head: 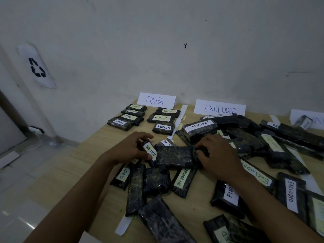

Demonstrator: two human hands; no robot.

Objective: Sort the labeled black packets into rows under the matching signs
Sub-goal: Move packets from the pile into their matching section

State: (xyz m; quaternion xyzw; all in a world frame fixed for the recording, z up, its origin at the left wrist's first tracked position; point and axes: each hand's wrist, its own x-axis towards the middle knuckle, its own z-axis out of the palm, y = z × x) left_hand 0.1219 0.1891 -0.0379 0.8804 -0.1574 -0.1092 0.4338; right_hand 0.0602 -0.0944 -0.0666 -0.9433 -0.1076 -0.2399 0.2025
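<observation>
My left hand (130,149) grips a black packet labeled WAITING (149,150), tilted on the pile. My right hand (217,155) curls round the right end of an unlabeled-side black packet (173,156) in the middle. Against the wall stand the FINISH sign (156,100), the EXCLUDED sign (220,108) and a third sign (310,119), partly cut off. Several FINISH packets (162,118) lie in two rows under their sign. An EXCLUDED packet (199,128) lies upside down under its sign. Near me lie ON PROGRESS (183,178), FINISH (228,193) and EXCLUDED (291,193) packets.
The wooden table (98,146) ends at the left, with tiled floor beyond. White paper strips (180,118) divide the columns; another strip (123,225) hangs near the front edge. A heap of packets (280,137) covers the right side. A recycling sign (36,67) is on the wall.
</observation>
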